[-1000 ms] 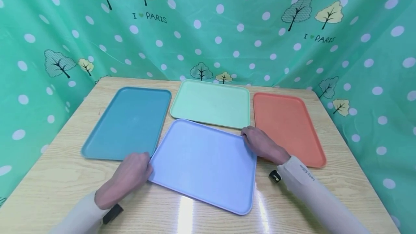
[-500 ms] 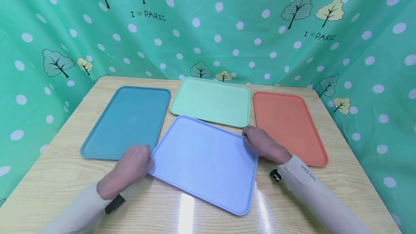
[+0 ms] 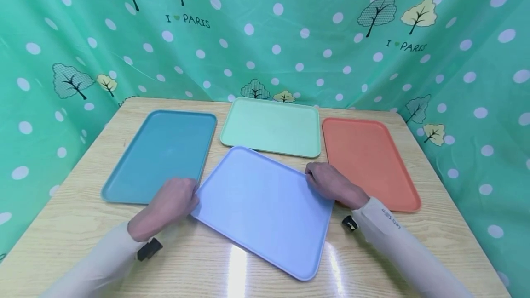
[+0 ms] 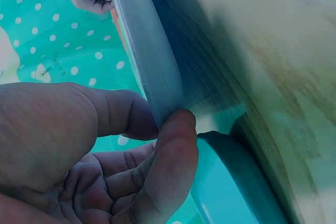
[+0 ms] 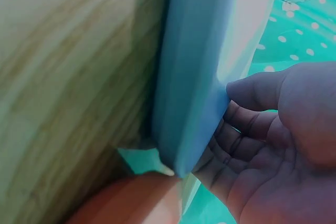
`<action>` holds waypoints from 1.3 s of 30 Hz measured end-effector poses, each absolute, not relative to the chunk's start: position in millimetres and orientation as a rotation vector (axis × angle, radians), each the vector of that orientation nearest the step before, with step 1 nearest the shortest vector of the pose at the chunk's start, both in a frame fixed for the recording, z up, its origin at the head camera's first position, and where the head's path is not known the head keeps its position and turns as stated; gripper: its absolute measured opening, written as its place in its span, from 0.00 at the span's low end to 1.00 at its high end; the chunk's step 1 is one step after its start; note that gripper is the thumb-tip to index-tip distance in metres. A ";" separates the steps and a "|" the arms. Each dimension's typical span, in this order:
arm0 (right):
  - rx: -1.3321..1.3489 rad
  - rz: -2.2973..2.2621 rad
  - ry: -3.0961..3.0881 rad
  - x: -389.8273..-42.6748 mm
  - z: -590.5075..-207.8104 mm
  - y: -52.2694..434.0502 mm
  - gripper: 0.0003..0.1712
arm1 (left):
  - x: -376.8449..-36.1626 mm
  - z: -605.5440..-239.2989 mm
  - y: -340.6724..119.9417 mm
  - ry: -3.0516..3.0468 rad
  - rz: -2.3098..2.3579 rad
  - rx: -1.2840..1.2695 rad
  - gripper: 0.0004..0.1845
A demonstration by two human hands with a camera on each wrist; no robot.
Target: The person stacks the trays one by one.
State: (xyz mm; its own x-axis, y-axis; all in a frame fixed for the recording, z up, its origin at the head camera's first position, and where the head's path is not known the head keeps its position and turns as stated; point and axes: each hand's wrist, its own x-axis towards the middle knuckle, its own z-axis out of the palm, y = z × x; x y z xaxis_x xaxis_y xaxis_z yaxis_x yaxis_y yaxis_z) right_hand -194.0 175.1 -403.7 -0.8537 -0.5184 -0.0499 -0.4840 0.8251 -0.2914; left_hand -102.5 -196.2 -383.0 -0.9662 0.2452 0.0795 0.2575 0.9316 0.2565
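A lavender rectangular tray [image 3: 265, 210] lies askew at the front middle of the table, one far corner close to the mint green tray [image 3: 271, 128]. My left hand [image 3: 174, 201] pinches its left corner; in the left wrist view the thumb [image 4: 134, 116] and forefinger [image 4: 176, 150] meet at the tray's rim. With my right hand [image 3: 329, 180] I grip the far right corner. There the thumb [image 5: 254, 90] rests on the tray's upper side in the right wrist view, while the fingers curl at the rim, partly hidden.
To the left lies a blue tray [image 3: 165, 151], its near right corner beside my left hand. A coral red tray [image 3: 370, 164] is on the right, partly under my right forearm. Behind the wooden table [image 3: 62, 206] hangs a green dotted curtain [image 3: 232, 36].
The lavender tray has turned clockwise. My left hand has moved slightly away from me and right with its corner. The mint green tray has shifted slightly back and right.
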 end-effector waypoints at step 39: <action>-0.551 -0.528 2.718 -194.0 -397.9 176.4 0.10 | -173.1 -371.0 -192.8 -3.164 -0.395 -0.542 0.05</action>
